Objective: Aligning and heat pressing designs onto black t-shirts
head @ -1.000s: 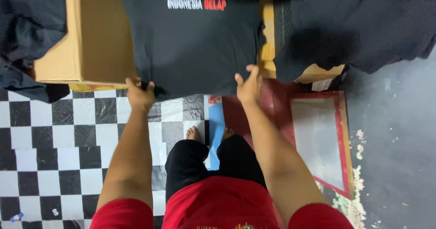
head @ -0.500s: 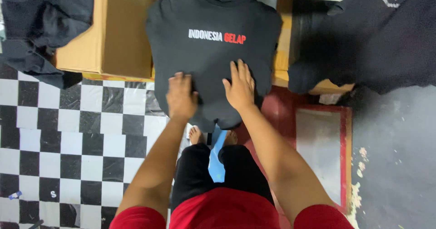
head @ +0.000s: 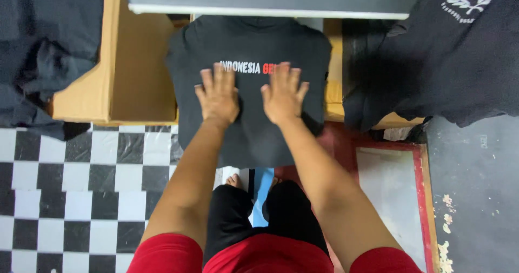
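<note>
Both hands lie flat, palms down, fingers spread, on the black cotton T-shirt with a white-and-red chest print (head: 246, 97). Left hand (head: 218, 95) at frame centre, just left of the print; right hand (head: 283, 94) beside it, covering the print's right end. Neither hand grips anything: fingers are extended and released, pressing on cloth only.

T-shirt position: centre of frame, draped over a narrow platen so that its hem hangs past the near edge toward my legs. Judgement: the flat palms are there to hold the fabric taut and level on the board; spread fingers cover more cloth and keep creases from forming near the print.

Above, along the top of the frame, a flat grey slab with a pale edge (head: 270, 0) overhangs the collar end of the shirt. I cannot tell whether it touches the cloth.

Surroundings:
- Light brown wooden desk (head: 121, 73), left of the shirt, carrying the platen.
- Heap of dark garments (head: 48, 40), upper left, partly hanging off the desk.
- Second black garment with a white wreath emblem (head: 459, 51), upper right, draped over the desk's right end, well apart from my hands.
- Black-and-white chequered floor (head: 65, 186), lower left.
- Red-framed screen panel (head: 394, 192), lower right, on the floor.
</note>
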